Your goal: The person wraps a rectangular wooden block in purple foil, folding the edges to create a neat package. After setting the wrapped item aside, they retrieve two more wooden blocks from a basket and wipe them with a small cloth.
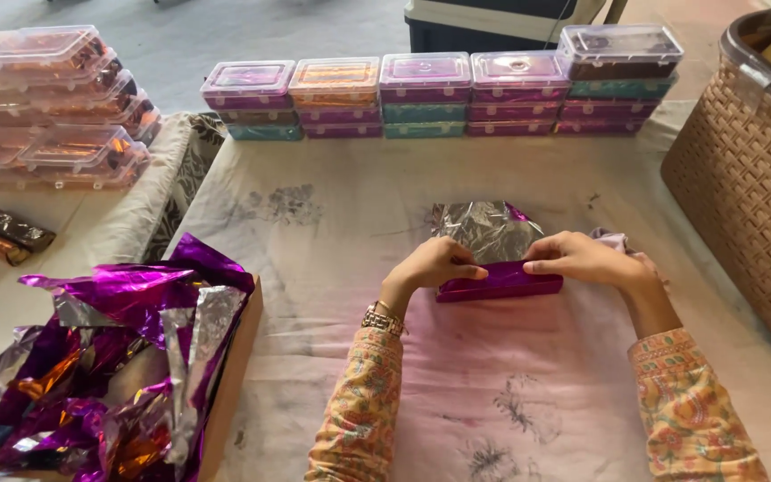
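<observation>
A small oblong bar wrapped in purple foil [498, 282] lies on the cloth-covered table [341, 232]. My left hand [435, 264] grips its left end and my right hand [586, 260] presses its right end. Behind the bar the loose silver side of the foil sheet [484, 228] stands up, crumpled. Both sleeves are orange with a floral print, and a watch sits on my left wrist.
A cardboard box [225, 384] full of purple and silver foil sheets [118, 348] sits at front left. Stacked clear-lidded boxes [439, 94] line the table's far edge. More lidded boxes [46, 107] are piled at far left. A woven basket [751, 178] stands at right.
</observation>
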